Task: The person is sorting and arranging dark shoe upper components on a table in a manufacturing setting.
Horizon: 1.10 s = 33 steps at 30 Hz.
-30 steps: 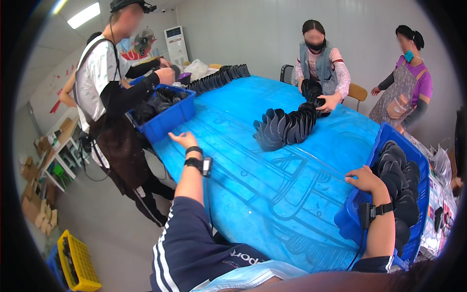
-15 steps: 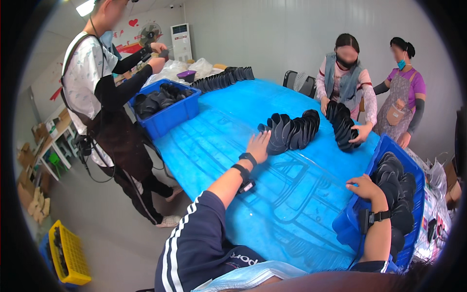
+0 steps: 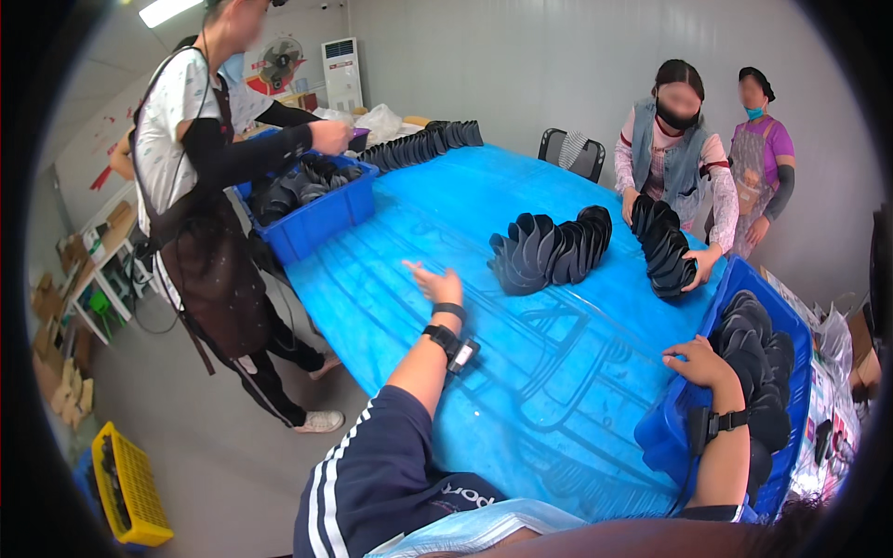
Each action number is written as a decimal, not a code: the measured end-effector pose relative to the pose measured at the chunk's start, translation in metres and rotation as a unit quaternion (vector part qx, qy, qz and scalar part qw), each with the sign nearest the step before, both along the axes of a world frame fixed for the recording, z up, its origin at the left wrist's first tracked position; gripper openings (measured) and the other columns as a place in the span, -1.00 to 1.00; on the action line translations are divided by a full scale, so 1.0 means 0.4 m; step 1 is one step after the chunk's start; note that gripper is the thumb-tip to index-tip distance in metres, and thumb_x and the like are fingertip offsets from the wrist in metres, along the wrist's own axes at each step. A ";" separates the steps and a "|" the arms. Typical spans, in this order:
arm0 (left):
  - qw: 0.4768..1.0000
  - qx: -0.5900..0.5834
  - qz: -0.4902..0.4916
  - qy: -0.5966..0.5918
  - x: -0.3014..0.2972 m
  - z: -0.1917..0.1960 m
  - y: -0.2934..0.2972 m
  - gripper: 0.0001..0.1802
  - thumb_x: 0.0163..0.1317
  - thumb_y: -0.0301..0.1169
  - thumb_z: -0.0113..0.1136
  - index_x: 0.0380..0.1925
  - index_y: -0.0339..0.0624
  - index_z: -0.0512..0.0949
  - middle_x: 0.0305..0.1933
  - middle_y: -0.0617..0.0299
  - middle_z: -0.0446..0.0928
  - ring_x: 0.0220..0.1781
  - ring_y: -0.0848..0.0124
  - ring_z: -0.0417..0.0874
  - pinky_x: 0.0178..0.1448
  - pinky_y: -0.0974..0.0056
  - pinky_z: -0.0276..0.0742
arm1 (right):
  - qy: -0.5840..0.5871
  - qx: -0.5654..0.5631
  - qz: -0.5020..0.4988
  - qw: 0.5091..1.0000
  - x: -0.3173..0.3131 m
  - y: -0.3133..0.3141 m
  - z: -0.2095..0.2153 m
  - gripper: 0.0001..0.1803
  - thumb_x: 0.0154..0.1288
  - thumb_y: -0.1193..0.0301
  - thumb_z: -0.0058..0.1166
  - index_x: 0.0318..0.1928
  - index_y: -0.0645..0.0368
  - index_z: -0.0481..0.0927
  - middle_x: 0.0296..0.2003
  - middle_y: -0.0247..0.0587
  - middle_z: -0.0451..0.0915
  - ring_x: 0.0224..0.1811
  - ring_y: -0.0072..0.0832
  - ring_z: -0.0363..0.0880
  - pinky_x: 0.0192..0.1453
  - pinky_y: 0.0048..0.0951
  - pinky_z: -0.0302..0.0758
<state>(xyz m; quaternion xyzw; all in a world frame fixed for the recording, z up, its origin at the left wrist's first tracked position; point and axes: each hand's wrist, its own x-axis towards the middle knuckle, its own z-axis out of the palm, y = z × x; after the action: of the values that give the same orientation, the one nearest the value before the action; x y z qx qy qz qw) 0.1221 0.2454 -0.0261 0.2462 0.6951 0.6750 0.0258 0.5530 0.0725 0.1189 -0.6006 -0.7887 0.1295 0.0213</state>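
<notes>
My left hand (image 3: 432,280) hovers over the blue-covered table (image 3: 521,372) with fingers spread, holding nothing; a dark band and a small device sit on that wrist. A row of black fan-like parts (image 3: 549,247) lies a little beyond it. My right hand (image 3: 699,361) rests with its fingers curled over the rim of a blue bin (image 3: 670,437) at the right, which holds several stacked black parts (image 3: 758,363).
A person in a dark apron (image 3: 209,214) stands at the left by a second blue bin of black parts (image 3: 316,214). Two people stand at the far side; one holds another black stack (image 3: 665,246). A yellow crate (image 3: 130,484) sits on the floor lower left.
The view has swung left, so the table's contents sit further right. My left hand stays stretched out over the table with fingers spread. My right hand stays on the bin rim.
</notes>
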 end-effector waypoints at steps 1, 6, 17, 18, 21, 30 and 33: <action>1.000 -0.002 -0.003 0.000 -0.023 0.012 -0.007 0.01 -0.15 -0.54 0.13 0.26 -0.11 -0.29 0.16 0.00 0.17 0.13 0.02 0.24 0.21 0.04 0.09 | 0.000 -0.002 -0.003 1.000 0.004 -0.002 0.000 -0.65 0.15 0.14 -0.10 -0.17 0.06 0.55 -0.26 -0.11 0.55 -0.06 -0.28 0.42 0.32 -0.17 -0.17; 0.990 -0.010 0.056 -0.128 -0.113 0.010 -0.032 -0.01 -0.11 -0.57 0.12 0.26 -0.05 -0.28 0.13 0.07 0.18 0.10 0.10 0.29 0.16 0.06 0.18 | 0.004 -0.012 -0.011 1.000 -0.006 -0.014 0.015 -0.65 0.15 0.15 -0.09 -0.17 0.06 0.55 -0.28 -0.11 0.55 -0.06 -0.28 0.42 0.32 -0.16 -0.16; 0.993 -0.113 -0.020 0.007 -0.091 -0.076 -0.018 -0.02 -0.20 -0.49 0.16 0.26 0.05 -0.14 0.08 0.12 0.23 0.10 0.12 0.28 0.17 0.05 0.13 | 0.016 -0.001 -0.009 1.000 -0.005 -0.016 0.010 -0.66 0.15 0.18 -0.09 -0.16 0.09 0.54 -0.26 -0.11 0.55 -0.06 -0.29 0.42 0.32 -0.18 -0.16; 0.994 -0.103 -0.036 -0.008 -0.091 -0.072 -0.021 -0.03 -0.18 -0.49 0.16 0.25 0.07 -0.13 0.09 0.13 0.22 0.12 0.11 0.25 0.18 0.04 0.09 | 0.030 0.013 -0.005 0.999 -0.001 -0.017 0.007 -0.66 0.15 0.18 -0.09 -0.16 0.09 0.54 -0.25 -0.11 0.55 -0.05 -0.28 0.42 0.32 -0.18 -0.15; 0.994 -0.089 -0.052 -0.021 -0.088 -0.070 -0.022 -0.05 -0.18 -0.49 0.15 0.25 0.07 -0.10 0.10 0.14 0.22 0.14 0.11 0.24 0.19 0.03 0.08 | 0.019 0.008 -0.008 1.000 0.000 -0.018 0.012 -0.66 0.15 0.18 -0.08 -0.15 0.09 0.53 -0.25 -0.13 0.55 -0.06 -0.29 0.43 0.32 -0.19 -0.14; 0.997 -0.065 -0.049 -0.007 -0.100 -0.087 -0.017 -0.10 -0.17 -0.50 0.12 0.24 0.03 -0.06 0.06 0.12 0.26 0.11 0.08 0.25 0.18 0.02 0.07 | 0.010 0.007 -0.011 1.000 -0.009 -0.016 0.018 -0.67 0.14 0.19 -0.07 -0.17 0.08 0.55 -0.27 -0.12 0.55 -0.07 -0.30 0.43 0.32 -0.20 -0.13; 0.997 -0.058 -0.054 -0.003 -0.097 -0.088 -0.018 -0.10 -0.17 -0.51 0.11 0.24 0.01 -0.06 0.06 0.12 0.26 0.11 0.07 0.25 0.19 0.01 0.06 | 0.014 0.009 -0.012 1.000 -0.007 -0.016 0.014 -0.68 0.14 0.19 -0.06 -0.18 0.09 0.55 -0.28 -0.11 0.55 -0.07 -0.31 0.43 0.32 -0.22 -0.13</action>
<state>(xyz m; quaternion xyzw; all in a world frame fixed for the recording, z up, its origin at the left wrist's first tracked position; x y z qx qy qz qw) 0.0831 0.2383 -0.0613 0.2793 0.7188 0.6317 0.0787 0.5501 0.0659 0.1246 -0.6078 -0.7823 0.1307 0.0391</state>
